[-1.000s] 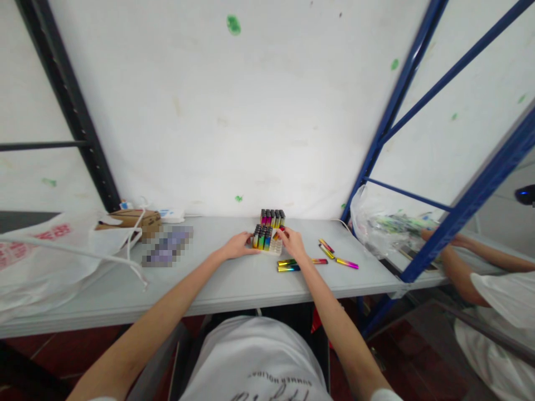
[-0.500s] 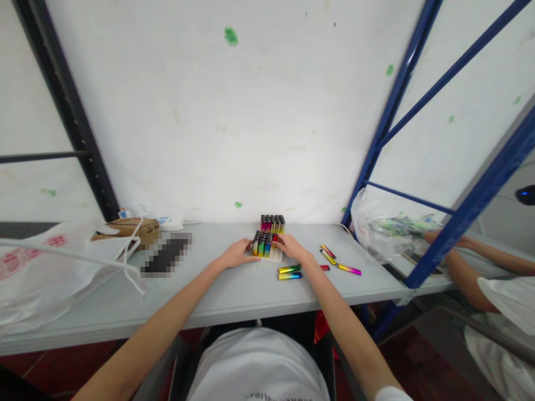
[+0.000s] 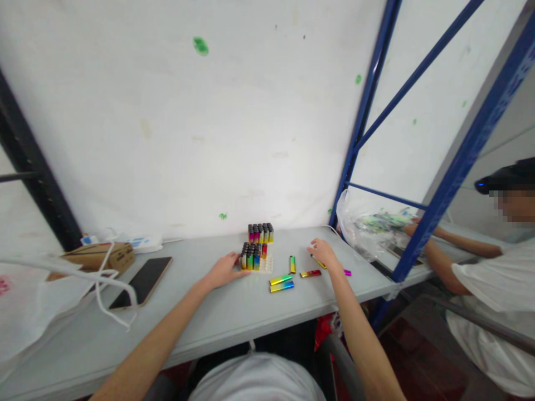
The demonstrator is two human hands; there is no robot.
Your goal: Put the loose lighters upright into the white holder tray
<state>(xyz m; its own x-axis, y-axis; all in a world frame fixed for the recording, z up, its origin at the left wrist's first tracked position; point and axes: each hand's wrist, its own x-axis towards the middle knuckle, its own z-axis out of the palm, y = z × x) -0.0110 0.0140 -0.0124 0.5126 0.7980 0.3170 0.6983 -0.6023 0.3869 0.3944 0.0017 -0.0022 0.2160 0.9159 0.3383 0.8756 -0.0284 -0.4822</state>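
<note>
A white tray [image 3: 264,268] holding several upright rainbow-coloured lighters [image 3: 251,258] stands on the grey table [image 3: 234,303]. My left hand [image 3: 224,269] rests flat against the tray's left side, fingers spread. My right hand [image 3: 324,255] hovers to the right of the tray over loose lighters, fingers apart, nothing visibly in it. Loose lighters lie flat between the hands: two side by side [image 3: 281,283], one upright-pointing [image 3: 292,264] and a red-gold one [image 3: 310,273]. A second block of lighters [image 3: 261,232] stands behind the tray.
A phone [image 3: 142,280] lies left of the tray, beside a cardboard box [image 3: 98,257] and white plastic bags [image 3: 25,301]. A blue rack post [image 3: 359,128] rises at the right. Beyond it another person [image 3: 493,278] reaches into a clear bag [image 3: 371,228].
My right hand has left the tray and moved right, over the loose lighters. One more lighter lies flat right of the tray. The camera has turned right, bringing the other person into view.
</note>
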